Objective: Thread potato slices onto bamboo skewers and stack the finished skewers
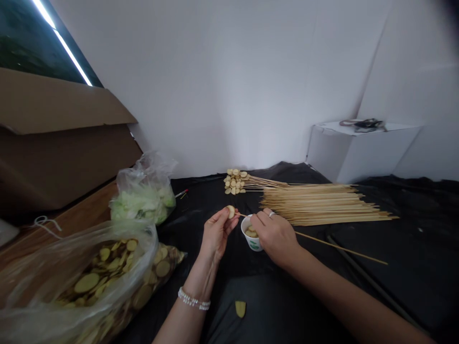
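Well | left hand (218,234): narrow pinch, round slice (231,211) held upright between thumb and fingertips | right hand (274,234): closed on bamboo skewer (340,246) | skewer axis: nearly level, far-left tip just beside slice, shaft running near-right past my hand | below hands: paper cup (253,244)

No legible text, label, brand or number anywhere; only green print on white paper cup (254,244), too small and curved to read.
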The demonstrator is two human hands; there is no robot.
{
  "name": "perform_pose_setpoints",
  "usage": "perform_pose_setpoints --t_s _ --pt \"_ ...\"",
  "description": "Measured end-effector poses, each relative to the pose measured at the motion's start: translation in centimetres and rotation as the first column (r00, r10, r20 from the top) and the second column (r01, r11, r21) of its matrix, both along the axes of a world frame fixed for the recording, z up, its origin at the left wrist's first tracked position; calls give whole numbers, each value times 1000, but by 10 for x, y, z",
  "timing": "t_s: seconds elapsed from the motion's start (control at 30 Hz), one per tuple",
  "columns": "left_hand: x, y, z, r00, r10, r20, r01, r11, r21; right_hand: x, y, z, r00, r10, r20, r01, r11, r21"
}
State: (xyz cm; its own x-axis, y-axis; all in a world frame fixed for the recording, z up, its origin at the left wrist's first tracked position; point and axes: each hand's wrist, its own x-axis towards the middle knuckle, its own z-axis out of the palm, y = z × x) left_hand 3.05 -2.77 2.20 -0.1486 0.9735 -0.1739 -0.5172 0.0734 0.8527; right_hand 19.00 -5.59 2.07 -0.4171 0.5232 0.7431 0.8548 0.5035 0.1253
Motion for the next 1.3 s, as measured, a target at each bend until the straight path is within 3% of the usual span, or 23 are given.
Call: perform_pose_setpoints --t_s 0.27,0.47,0.63,0.93,1.1,1.3 --pt "-1 -2 0 999 -13 -31 14 999 29 -3 -5 0 993 -107 52 114 983 -145" --pt "3 -3 0 999 -34 -31 35 999 22 0 -1 0 1000 3 -23 -4 1000 -27" --pt "3 -4 1 999 -34 -35 35 999 22 0 0 1 1000 -22 -9 21 999 -32" --pt "4 -6 3 998 -51 -48 54 998 45 -1 -5 3 991 -119 67 130 972 -195" --pt "-1 -3 4 1000 -18 -25 19 999 51 2 1 -1 999 -30 -17 29 996 -80" --pt "-6 -2 8 1000 10 23 -11 998 68 3 3 -2 999 -8 -34 8 1000 -16"
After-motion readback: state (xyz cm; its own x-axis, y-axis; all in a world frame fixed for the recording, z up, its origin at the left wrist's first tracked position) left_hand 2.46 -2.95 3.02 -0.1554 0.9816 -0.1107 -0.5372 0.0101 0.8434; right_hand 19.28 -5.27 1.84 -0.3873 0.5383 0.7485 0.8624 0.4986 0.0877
